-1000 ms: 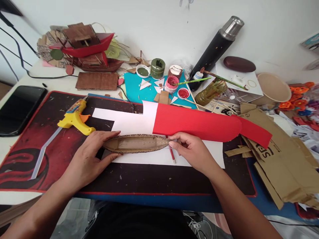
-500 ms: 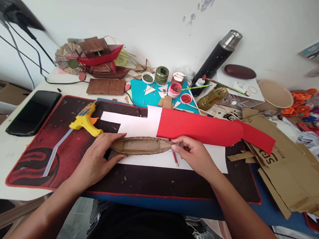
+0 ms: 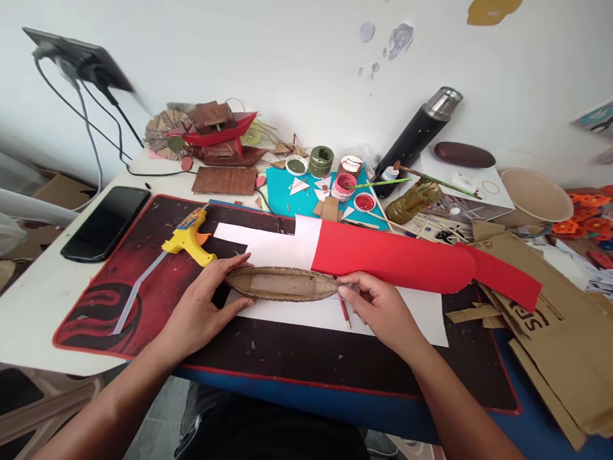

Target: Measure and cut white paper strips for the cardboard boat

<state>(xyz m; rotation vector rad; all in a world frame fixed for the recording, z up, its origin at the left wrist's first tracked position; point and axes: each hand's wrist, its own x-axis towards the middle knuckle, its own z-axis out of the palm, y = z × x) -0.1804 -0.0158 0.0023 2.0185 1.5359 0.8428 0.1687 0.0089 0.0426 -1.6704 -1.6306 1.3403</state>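
Note:
A slim cardboard boat hull (image 3: 282, 284), pointed at both ends and hollow inside, lies level between my hands. Around its left end my left hand (image 3: 204, 303) is closed, thumb on the near side and fingers on the far side. At the right tip my right hand (image 3: 376, 303) pinches it between thumb and fingers. Below the hull is a sheet of white paper (image 3: 412, 313). A red pencil (image 3: 345, 310) rests on the paper near my right fingertips. Behind the hull stretches red corrugated paper (image 3: 393, 252).
A yellow glue gun (image 3: 188, 239) with a glue stick lies left on the dark mat (image 3: 287, 358), beside a phone (image 3: 105, 223). Finished model boats (image 3: 215, 131), paint jars (image 3: 321, 161) and a black thermos (image 3: 416, 137) stand at the back. Cardboard pieces (image 3: 565, 358) lie right.
The view has shifted, so everything appears slightly further right and lower. Both hands keep the same hold on the boat hull.

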